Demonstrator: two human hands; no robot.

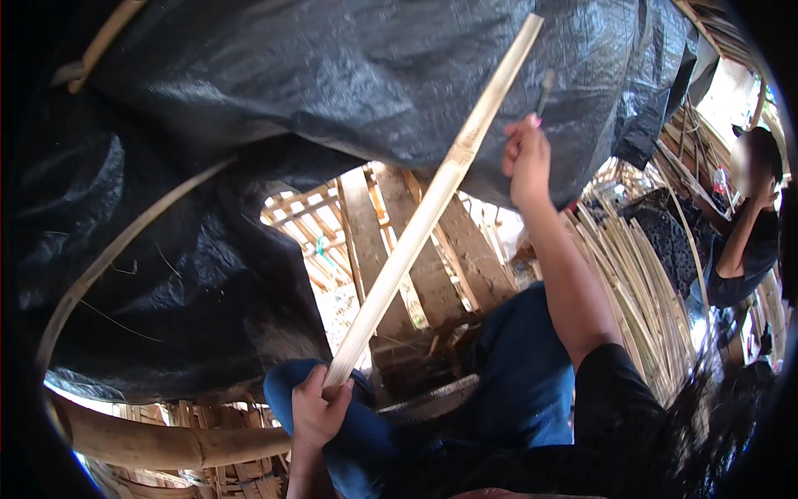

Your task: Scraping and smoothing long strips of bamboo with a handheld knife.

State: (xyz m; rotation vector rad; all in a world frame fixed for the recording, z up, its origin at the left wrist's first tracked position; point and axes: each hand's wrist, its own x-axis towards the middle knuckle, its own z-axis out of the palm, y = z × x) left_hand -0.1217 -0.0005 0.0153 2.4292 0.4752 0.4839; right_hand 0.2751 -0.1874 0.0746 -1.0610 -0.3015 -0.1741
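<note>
Left hand (320, 409) grips the strip (436, 200) by its near end; right hand (529, 158), farther off, clasps a blurred tool (545, 91). Splitting looks done, finishing perhaps left.

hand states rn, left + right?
Left hand: closed, holding the lower end of a bamboo strip.
Right hand: closed, raised, holding a thin tool, too blurred to identify.

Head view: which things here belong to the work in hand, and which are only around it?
In hand:
- pale bamboo strip, left hand
- slim tool, blurred, right hand

Only around:
- strip pile, right
- black tarp
- thick bamboo pole, lower left
</note>
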